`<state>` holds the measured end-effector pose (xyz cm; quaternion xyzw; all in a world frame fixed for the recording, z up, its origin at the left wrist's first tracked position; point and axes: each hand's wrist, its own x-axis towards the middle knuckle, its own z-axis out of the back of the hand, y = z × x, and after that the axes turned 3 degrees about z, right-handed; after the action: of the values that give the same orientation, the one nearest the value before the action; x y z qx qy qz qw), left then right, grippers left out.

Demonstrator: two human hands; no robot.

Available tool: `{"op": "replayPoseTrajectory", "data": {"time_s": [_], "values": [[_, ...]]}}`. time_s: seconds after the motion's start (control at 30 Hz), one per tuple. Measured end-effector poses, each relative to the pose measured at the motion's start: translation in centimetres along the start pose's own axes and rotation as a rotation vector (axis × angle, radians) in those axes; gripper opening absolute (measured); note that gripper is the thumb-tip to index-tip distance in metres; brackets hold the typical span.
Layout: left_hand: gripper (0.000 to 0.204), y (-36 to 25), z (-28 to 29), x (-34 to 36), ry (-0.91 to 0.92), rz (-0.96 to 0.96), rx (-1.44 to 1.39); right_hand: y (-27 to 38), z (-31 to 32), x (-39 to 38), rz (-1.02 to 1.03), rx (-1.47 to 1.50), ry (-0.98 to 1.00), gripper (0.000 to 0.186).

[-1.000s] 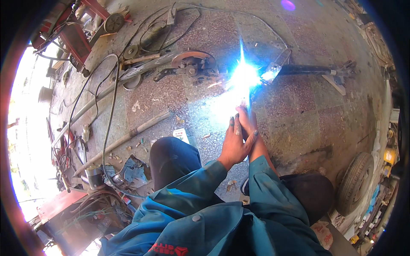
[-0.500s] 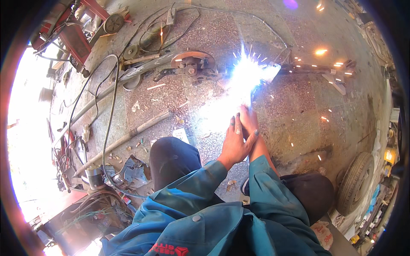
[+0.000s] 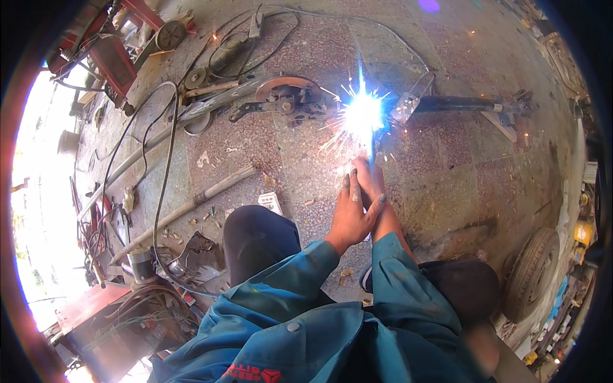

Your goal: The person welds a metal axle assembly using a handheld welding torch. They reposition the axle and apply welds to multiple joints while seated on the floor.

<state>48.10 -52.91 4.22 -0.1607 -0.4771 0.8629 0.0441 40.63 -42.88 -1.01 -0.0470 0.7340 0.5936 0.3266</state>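
Nearest, the left hand [image 3: 351, 217], thumb apart from fingers, rests against the right hand [image 3: 370, 181] at its wrist; glare veils the right fingertips, so I cannot tell what they grip. Just past that grip a blue-white arc [image 3: 364, 113] throws sparks [image 3: 338, 133]; beyond, a black metal bar [image 3: 460, 104] lies rightward, a rusty disc [image 3: 302, 85] leftward.

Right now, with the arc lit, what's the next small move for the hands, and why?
I'd probably hold the right hand steady, bracing it with the left hand, rather than reach further in. The left hand already touches it near the wrist, the bright arc sits just beyond the right hand, sparks spray around, and glare hides the contact point.
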Motion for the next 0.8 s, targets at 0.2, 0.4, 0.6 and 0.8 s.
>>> {"op": "replayPoseTrajectory", "data": {"time_s": [0.2,0.4,0.6,0.8], "values": [[0.103,-0.1,0.1,0.0,0.029,0.030,0.002,0.5,0.0,-0.2,-0.007,-0.065,0.024,0.031],[0.103,-0.3,0.2,0.3,0.040,0.015,-0.004,0.6,-0.1,0.0,-0.064,-0.016,-0.013,0.029],[0.103,-0.1,0.2,0.5,0.025,-0.002,-0.001,0.1,0.0,0.6,-0.074,-0.027,-0.016,0.029],[0.103,-0.4,0.5,0.3,0.038,0.026,-0.037,0.1,-0.1,0.5,-0.076,-0.009,-0.020,0.029]]}}
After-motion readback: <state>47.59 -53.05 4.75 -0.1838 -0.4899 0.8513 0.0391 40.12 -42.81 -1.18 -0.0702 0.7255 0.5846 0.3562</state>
